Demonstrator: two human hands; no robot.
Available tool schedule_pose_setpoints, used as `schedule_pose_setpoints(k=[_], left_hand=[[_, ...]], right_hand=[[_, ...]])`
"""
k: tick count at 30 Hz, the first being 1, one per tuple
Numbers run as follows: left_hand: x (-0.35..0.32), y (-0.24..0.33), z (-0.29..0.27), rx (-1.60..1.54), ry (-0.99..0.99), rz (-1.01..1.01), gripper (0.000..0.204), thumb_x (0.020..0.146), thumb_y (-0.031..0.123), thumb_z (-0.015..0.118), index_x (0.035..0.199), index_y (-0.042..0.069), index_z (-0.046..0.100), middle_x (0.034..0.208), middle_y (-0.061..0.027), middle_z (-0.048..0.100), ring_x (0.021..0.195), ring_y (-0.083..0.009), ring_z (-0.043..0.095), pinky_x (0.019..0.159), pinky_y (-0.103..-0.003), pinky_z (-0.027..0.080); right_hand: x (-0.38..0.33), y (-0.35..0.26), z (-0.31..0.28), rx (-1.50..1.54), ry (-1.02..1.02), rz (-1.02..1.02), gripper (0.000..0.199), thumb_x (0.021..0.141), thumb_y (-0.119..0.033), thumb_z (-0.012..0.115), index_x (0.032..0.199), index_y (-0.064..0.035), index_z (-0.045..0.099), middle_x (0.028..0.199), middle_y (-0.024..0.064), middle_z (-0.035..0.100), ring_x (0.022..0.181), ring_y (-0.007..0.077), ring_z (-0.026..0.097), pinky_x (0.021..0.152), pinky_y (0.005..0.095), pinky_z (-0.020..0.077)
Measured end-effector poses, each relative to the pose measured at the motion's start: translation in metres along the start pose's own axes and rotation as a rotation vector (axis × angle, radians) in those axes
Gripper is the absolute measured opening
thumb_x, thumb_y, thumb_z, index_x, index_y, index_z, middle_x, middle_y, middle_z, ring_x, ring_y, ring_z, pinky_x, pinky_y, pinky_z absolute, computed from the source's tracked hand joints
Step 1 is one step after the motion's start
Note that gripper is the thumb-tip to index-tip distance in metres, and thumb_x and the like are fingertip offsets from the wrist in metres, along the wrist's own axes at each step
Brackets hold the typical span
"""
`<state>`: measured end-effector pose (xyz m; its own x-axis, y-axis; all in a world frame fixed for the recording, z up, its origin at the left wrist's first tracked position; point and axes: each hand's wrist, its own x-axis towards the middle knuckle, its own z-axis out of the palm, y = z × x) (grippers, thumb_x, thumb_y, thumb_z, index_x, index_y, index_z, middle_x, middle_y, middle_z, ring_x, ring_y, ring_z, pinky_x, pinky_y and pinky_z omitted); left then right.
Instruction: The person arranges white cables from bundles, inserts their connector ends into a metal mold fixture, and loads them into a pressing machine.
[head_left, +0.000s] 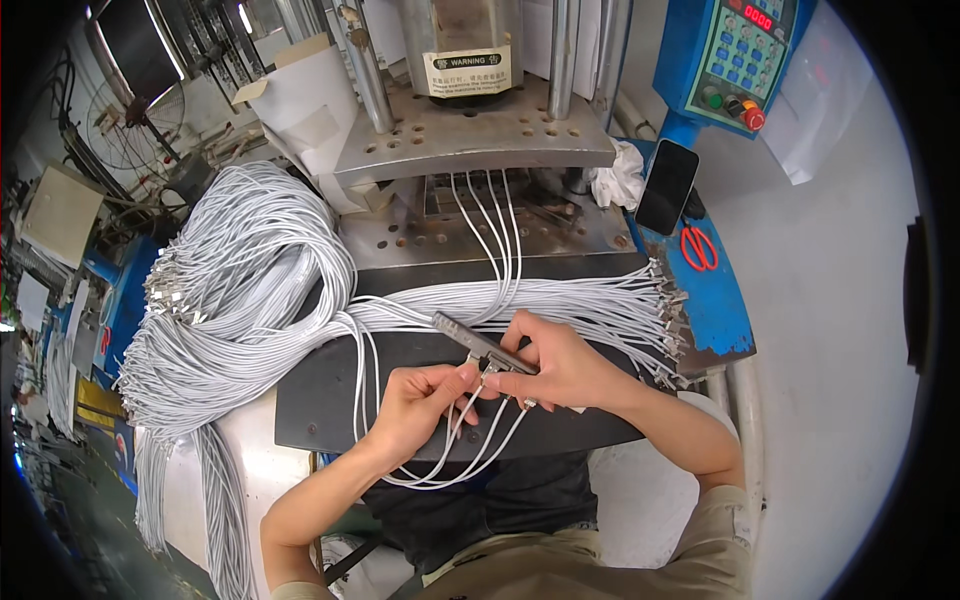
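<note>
A narrow dark grey metal bar (462, 338) lies slantwise over the black work surface, and my right hand (570, 368) grips its near end between thumb and fingers. Several white cables (512, 432) hang from the bar in loops toward me. At the bar's near side my left hand (418, 402) pinches the connector end of one white cable, its fingertips almost touching my right thumb. Whether that connector sits in the bar or just against it, I cannot tell. Behind both hands runs a bundle of white cables (570, 300), with metal connectors (672, 318) at its right end.
A press (470, 150) stands ahead, several white cables running into its gap. A big coiled heap of cables (250, 240) fills the left. On the right are a blue control box (735, 60), a black phone (667, 186), red-handled scissors (699, 248) and crumpled white paper (617, 175).
</note>
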<state>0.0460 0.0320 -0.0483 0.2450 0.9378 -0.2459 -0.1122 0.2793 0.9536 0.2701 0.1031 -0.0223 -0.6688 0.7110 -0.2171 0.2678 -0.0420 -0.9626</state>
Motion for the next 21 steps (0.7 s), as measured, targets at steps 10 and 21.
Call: schedule_pose_setpoints(k=[10,21], left_hand=[[-0.003,0.002,0.009,0.042,0.056,-0.01,0.041,0.108,0.028,0.052,0.111,-0.007,0.071,0.103,-0.0166,0.075,0.084,-0.0204,0.073,0.075,-0.032,0.06],[-0.004,0.001,0.014,0.037,-0.019,0.024,0.039,0.107,0.025,0.054,0.117,-0.009,0.07,0.109,-0.0179,0.074,0.097,-0.0223,0.072,0.088,-0.033,0.059]], right_hand=[[0.0,-0.004,-0.006,-0.098,0.081,-0.044,0.03,0.092,-0.019,0.076,0.099,-0.0042,0.05,0.072,0.0075,0.071,0.053,0.0074,0.06,0.043,0.023,0.0397],[0.001,0.008,-0.019,-0.44,0.1,-0.313,0.035,0.083,-0.032,0.081,0.098,-0.003,0.068,0.085,0.0113,0.068,0.074,0.0259,0.065,0.066,0.0384,0.0491]])
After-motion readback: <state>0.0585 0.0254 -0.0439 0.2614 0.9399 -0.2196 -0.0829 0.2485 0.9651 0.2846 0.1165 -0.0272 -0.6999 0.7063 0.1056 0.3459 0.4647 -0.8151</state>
